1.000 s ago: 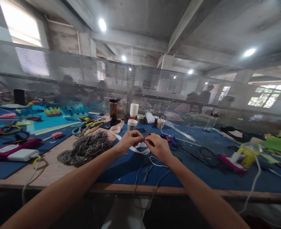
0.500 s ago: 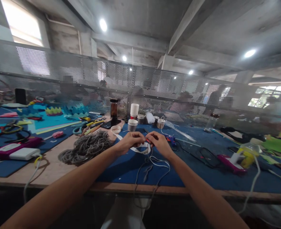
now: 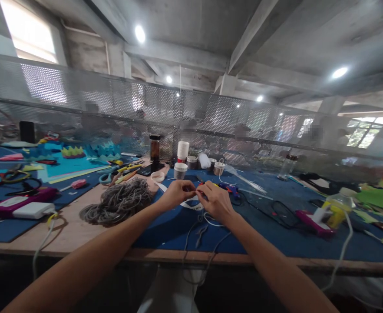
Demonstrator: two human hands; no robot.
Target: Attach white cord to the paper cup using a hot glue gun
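Observation:
My left hand [image 3: 180,193] and my right hand [image 3: 215,199] meet above the blue mat, fingertips pinched and nearly touching. Whatever lies in the pinch is too small and covered to make out. Beneath them is a loop of white printed tape [image 3: 191,204], whose band runs back left to a roll [image 3: 158,176]. Thin grey cord [image 3: 187,237] comes out below my right hand, lies on the mat and hangs over the table's front edge. A heap of grey cord [image 3: 120,202] sits left of my left hand.
Paper cups [image 3: 180,171], a dark jar [image 3: 154,148] and a phone [image 3: 151,168] stand or lie behind my hands. A blue glue gun [image 3: 233,191] with a black cable is at right. Scissors [image 3: 105,177] and a magenta power strip [image 3: 22,205] are left. A perforated metal screen [image 3: 211,117] backs the table.
My right hand has turned and shifted slightly left, its back now showing more. A small red thing seen between the fingertips is now mostly covered. The cord below has shifted.

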